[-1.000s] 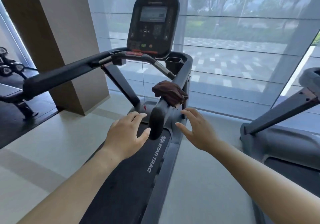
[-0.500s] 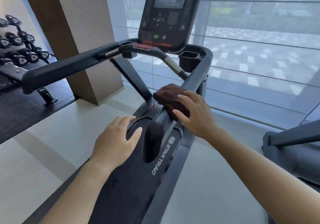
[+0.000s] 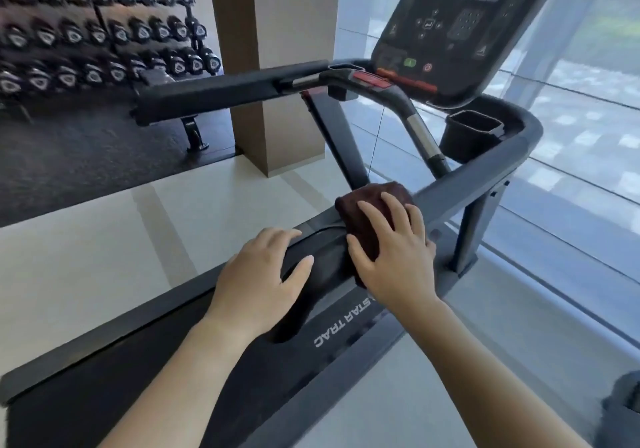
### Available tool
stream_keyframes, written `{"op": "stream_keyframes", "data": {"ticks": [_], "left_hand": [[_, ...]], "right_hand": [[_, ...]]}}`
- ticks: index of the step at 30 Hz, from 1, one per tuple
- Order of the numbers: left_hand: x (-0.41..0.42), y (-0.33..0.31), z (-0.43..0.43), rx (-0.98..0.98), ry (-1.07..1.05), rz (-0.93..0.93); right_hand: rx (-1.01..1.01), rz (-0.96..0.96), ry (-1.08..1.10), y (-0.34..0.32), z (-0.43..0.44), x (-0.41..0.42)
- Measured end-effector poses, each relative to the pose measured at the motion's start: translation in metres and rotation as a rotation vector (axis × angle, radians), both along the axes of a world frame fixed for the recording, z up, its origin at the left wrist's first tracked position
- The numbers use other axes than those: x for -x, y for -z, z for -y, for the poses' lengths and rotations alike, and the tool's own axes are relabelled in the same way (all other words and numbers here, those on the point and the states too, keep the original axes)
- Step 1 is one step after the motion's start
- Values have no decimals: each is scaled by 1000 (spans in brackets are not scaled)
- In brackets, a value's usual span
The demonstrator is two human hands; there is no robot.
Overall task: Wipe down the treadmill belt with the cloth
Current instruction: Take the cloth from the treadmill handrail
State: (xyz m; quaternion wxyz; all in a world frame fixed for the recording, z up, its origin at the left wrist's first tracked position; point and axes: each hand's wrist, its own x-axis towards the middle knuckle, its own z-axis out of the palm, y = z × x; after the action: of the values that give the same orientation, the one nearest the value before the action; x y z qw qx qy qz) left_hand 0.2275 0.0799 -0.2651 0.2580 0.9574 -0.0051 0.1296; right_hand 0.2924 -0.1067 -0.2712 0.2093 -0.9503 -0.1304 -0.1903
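A dark brown cloth (image 3: pixel 374 198) lies draped over the treadmill's right handrail (image 3: pixel 467 184), near its rear end. My right hand (image 3: pixel 398 260) covers the cloth, with spread fingers curved over its top and the thumb against its near side. My left hand (image 3: pixel 259 278) is relaxed beside the handrail's rounded end (image 3: pixel 322 257), its thumb touching it, and it holds nothing. The black belt (image 3: pixel 138 378) runs from below my hands to the lower left, partly hidden by my forearms.
The console (image 3: pixel 460 25) and a cup holder (image 3: pixel 472 132) stand ahead. The left handrail (image 3: pixel 225 94) crosses the view. A dumbbell rack (image 3: pixel 97 42) and a pillar (image 3: pixel 277 32) are on the left, a glass wall (image 3: pixel 588 118) on the right. Part of another machine (image 3: pixel 623 409) shows at lower right.
My right hand reached forward onto the cloth and now closes over it. My view came nearer and turned left, bringing the dumbbell rack into sight. My left hand stayed by the rail end.
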Motion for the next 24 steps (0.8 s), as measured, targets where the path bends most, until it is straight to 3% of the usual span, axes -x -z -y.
{"op": "stream_keyframes", "data": {"ticks": [8, 17, 24], "left_hand": [[-6, 2, -9, 69, 52, -7], [-6, -5, -38, 98, 314, -22], [16, -11, -43, 148, 579, 25]], "right_hand": [[-117, -97, 30, -3, -9, -5], [-191, 27, 146, 0, -26, 30], [-488, 64, 336, 17, -26, 110]]}}
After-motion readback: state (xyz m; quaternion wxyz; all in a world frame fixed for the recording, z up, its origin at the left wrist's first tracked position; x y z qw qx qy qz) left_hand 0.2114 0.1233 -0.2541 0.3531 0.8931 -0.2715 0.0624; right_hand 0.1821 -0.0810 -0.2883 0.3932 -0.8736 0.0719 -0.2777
